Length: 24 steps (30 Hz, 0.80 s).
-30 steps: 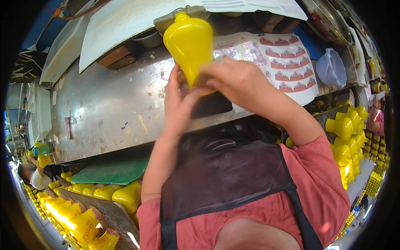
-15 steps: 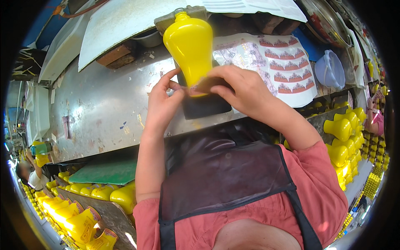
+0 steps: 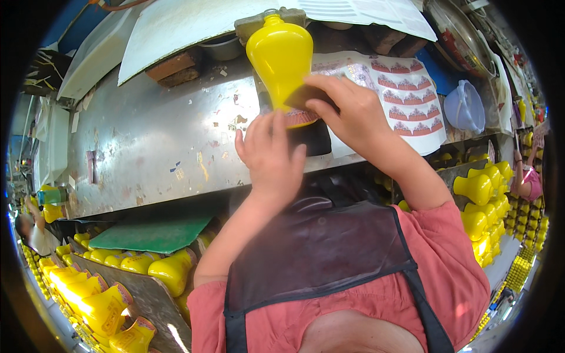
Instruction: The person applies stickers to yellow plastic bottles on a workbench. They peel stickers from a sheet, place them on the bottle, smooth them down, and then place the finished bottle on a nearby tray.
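Observation:
A glossy yellow vase lies with its narrow neck at the far side and its base toward me. Around the base runs a patterned red-brown decal band. My right hand grips a dark, flat scraper between thumb and fingers, held against the vase just above the band. At the left of the base is my left hand, fingers stretched and thumb apart, its fingertips by the band's edge. Whether they touch it I cannot tell. Under the base shows a black pad.
A decal sheet lies right of the vase on the metal bench. Beyond it stands a pale blue bucket. A grey support is at the vase's neck. Yellow vases fill racks at lower left and right; other people are at both sides.
My left hand has come off the left side of the base and opened, turning toward the band. More of the decal band shows. My right hand keeps the scraper at the vase. The view has shifted slightly.

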Tool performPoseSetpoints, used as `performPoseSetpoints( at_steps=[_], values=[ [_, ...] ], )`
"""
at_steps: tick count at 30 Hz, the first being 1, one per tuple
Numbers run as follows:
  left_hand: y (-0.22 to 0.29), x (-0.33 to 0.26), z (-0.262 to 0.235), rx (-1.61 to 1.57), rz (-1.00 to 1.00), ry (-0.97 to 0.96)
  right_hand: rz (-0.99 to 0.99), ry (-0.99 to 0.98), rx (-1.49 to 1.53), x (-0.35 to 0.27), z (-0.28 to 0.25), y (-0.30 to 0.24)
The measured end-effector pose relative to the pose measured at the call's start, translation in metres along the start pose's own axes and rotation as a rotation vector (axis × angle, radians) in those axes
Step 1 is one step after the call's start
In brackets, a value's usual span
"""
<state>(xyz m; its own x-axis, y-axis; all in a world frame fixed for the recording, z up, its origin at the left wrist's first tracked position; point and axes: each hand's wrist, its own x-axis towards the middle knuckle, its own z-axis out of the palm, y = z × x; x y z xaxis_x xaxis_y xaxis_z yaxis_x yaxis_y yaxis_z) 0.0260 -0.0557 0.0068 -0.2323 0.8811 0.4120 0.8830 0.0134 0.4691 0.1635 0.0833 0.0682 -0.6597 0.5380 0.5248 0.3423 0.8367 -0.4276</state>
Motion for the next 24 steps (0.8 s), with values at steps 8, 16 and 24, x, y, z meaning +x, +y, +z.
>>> performPoseSetpoints(
  at_steps=[8,16,24],
  values=[
    [-0.002,-0.01,0.02,-0.129,-0.069,0.06,0.321,0.162,0.204,-0.029,0.024,0.022],
    [-0.006,-0.011,0.014,-0.093,-0.065,0.078,0.769,0.049,0.83,-0.028,-0.008,-0.002],
    [-0.002,-0.006,0.021,-0.094,0.011,0.073,0.576,-0.443,0.253,-0.068,0.018,-0.032]
  ],
)
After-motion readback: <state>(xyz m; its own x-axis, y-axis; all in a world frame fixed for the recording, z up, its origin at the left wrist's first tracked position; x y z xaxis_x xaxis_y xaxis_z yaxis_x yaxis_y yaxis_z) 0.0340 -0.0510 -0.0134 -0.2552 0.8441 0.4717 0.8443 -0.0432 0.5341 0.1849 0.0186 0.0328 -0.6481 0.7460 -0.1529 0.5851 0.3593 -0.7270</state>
